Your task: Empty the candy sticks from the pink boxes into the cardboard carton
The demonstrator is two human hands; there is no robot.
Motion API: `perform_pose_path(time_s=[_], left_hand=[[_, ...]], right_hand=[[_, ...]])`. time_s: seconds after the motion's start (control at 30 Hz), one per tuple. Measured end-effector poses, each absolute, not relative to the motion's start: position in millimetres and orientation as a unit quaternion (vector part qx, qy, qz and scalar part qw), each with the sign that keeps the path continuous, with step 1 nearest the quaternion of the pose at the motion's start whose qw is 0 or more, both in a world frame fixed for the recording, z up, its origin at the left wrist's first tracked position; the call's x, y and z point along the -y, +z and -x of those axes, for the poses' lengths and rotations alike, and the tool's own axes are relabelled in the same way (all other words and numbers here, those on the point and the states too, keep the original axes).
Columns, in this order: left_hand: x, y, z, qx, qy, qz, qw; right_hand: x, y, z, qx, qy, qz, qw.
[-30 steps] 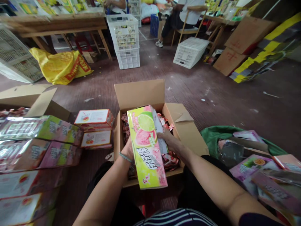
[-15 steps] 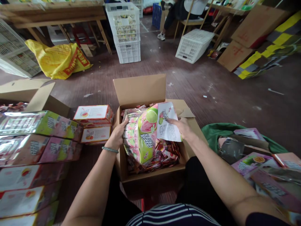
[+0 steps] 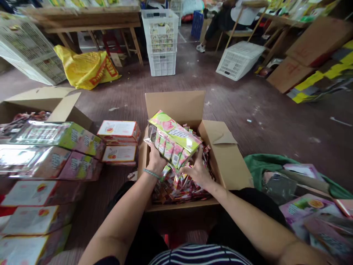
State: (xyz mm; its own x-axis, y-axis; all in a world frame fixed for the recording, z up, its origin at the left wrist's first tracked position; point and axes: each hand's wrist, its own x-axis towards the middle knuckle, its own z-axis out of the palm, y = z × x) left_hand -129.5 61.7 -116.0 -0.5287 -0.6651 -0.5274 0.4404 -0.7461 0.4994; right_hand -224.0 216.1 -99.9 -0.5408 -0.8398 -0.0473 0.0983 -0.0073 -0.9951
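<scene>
A green-and-pink carton [image 3: 174,129] with an open front, showing a row of small sachets, is tilted over the large cardboard box [image 3: 220,147]. My left hand [image 3: 156,162] grips its left end from below, closed on the clear wrap and lower edge. At the lower right end, my right hand [image 3: 198,171] holds the carton between thumb and fingers. Loose pink and red sachets [image 3: 182,186] fill the cardboard box beneath both hands. The undersides of the carton and some fingertips are hidden.
Stacked packaged cartons [image 3: 60,151] stand on the left beside another open box [image 3: 41,96]. Two white-topped cartons [image 3: 118,129] lie nearer. A green sack [image 3: 256,163] with flattened packaging is at right. White crates [image 3: 162,62] and a yellow bag [image 3: 85,70] stand ahead; a person sits beyond.
The carton has turned from upright to lying at a slant, its printed green-and-pink face now upward. My right hand has moved from the white panel to the carton's right end.
</scene>
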Motion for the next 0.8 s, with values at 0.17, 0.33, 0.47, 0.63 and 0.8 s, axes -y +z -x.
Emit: perform_pose_path(time_s=[0.17, 0.33, 0.47, 0.63, 0.8], left_hand=[[-47.8, -101.5, 117.2, 0.203, -0.799, -0.436, 0.360], [-37.3, -75.4, 101.3, 0.284, -0.844, -0.332, 0.312], [-52.9, -73.2, 105.1, 0.335, -0.864, -0.293, 0.233], [-56.7, -78.3, 106.7, 0.385, -0.822, -0.331, 0.260], [-58.6, -75.3, 107.6, 0.398, -0.818, -0.331, 0.252]], right_hand=[[-218.6, -79.5, 252.7, -0.607, -0.664, 0.307, 0.312], [-226.1, -83.0, 304.0, -0.584, -0.664, 0.304, 0.354], [-227.1, -88.7, 323.9, -0.579, -0.711, 0.287, 0.277], [-229.3, -76.3, 322.4, -0.614, -0.665, 0.344, 0.250], [-231.0, -68.5, 320.8, -0.634, -0.648, 0.366, 0.210]])
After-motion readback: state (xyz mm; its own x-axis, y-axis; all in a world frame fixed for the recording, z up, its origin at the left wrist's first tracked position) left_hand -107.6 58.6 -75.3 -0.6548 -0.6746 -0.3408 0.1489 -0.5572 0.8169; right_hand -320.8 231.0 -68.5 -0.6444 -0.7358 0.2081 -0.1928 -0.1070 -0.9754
